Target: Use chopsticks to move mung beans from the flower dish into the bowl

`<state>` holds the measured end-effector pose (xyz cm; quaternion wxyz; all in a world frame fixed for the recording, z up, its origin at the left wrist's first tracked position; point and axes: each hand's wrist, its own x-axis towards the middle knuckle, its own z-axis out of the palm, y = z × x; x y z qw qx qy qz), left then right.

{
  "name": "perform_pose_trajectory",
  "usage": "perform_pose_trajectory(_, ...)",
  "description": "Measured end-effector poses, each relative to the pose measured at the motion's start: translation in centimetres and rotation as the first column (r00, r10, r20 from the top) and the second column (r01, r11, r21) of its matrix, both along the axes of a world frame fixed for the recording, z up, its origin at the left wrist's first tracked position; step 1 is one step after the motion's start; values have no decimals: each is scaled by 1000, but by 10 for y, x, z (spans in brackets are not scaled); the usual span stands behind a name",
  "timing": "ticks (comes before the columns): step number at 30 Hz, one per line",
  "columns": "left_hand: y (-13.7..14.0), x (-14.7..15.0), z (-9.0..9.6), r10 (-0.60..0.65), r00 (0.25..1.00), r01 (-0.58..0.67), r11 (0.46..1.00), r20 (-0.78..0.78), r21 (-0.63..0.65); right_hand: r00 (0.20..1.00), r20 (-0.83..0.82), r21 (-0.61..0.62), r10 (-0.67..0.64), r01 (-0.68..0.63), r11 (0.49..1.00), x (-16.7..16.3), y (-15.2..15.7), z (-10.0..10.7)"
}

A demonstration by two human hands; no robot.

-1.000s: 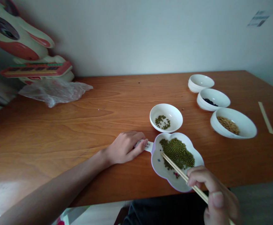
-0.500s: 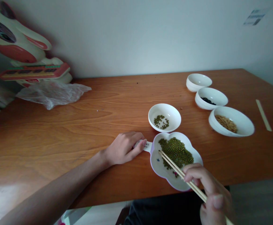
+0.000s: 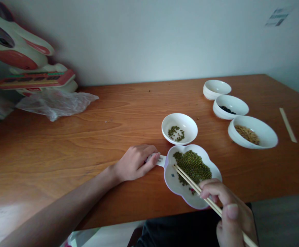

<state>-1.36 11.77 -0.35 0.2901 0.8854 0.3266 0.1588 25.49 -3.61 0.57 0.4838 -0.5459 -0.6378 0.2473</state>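
Observation:
My left hand (image 3: 138, 162) is closed around the short handle of a white, flower-shaped dish (image 3: 174, 185) with a lilac rim. Green mung beans (image 3: 194, 166) lie heaped in the dish. In my right hand (image 3: 229, 209) is a pair of wooden chopsticks (image 3: 190, 183), slanting over the dish with tips close together at the left side of the beans. Whether a bean sits between the tips is too small to tell. Just behind the dish stands a white bowl (image 3: 190, 128) with a few scattered mung beans (image 3: 175, 133) in it.
At the right are a white bowl (image 3: 267, 135) of tan beans, one with black beans (image 3: 226, 109), and another white bowl (image 3: 216, 87) behind. A pale stick (image 3: 288, 125) lies beyond them. A plastic bag (image 3: 59, 103) and a toy keyboard (image 3: 36, 80) occupy the back left.
Both hands, the dish and the chopsticks hold nearly the same place. My right thumb has shifted slightly up and left along the chopsticks. The whole view has drifted a little.

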Motion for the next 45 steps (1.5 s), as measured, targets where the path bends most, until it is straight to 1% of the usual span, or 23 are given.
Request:
perform_pose_trajectory(8, 0, 0, 2, -2, 1000, 2, 1000, -1, 2, 999, -50, 57, -21, 24, 998, 8, -2, -14)
perform_pose_trajectory(13, 1, -1, 1, -2, 1000, 2, 1000, -4, 6, 994, -92, 36, -64, 68, 997, 14, -7, -15)
perform_pose_trajectory(17, 1, 0, 1, 0, 1000, 0, 1000, -7, 7, 993, -91, 12, -73, 74, 997, 15, -8, -11)
perform_pose_trajectory(23, 0, 0, 1, 1, 1000, -1, 1000, -8, 1, 997, -36, -15, -61, 61, 998, 8, -5, -4)
perform_pose_trajectory(30, 0, -1, 0, -2, 1000, 2, 1000, -9, -6, 1000, -24, 12, -20, 20, 1000, 2, -1, 7)
perform_pose_trajectory(39, 0, 0, 1, -6, 1000, 6, 1000, -9, -12, 994, 107, -24, 4, -2, 1000, -3, 2, 15)
perform_pose_trajectory(43, 0, 0, 0, -7, 1000, 7, 1000, -4, 1, 997, 35, -50, -76, 77, 996, -10, 1, 19)
perform_pose_trajectory(45, 0, -1, 0, -9, 1000, 9, 1000, -4, 7, 997, -4, -62, -80, 80, 995, -10, 0, 19)
